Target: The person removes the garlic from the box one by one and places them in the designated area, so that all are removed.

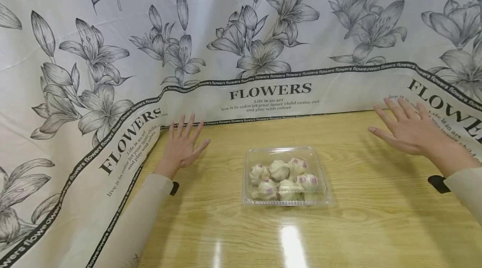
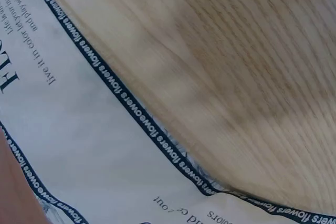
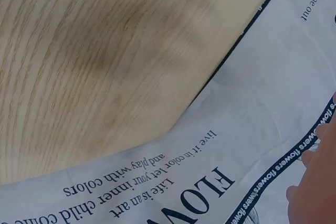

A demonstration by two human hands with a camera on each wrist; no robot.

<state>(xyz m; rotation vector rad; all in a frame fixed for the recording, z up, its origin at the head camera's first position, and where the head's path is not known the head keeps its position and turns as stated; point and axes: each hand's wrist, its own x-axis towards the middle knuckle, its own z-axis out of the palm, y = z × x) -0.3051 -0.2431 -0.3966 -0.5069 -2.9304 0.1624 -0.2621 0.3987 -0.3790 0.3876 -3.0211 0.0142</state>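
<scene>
A clear plastic box rests on the wooden table between the two hands, its lid apparently closed. Inside lie several white, pleated round pieces with purple marks; whether they are small buns or garlic bulbs I cannot tell. To the box's left, my left hand is held with fingers straight and spread, holding nothing. My right hand is likewise spread, off to the right and apart from the box. Only a slice of the left hand and of the right hand shows in the wrist views.
A white cloth printed with flowers and lettering hangs along the back and both sides of the wooden table. Its black-banded lower border meets the tabletop. Light glares off the front of the table.
</scene>
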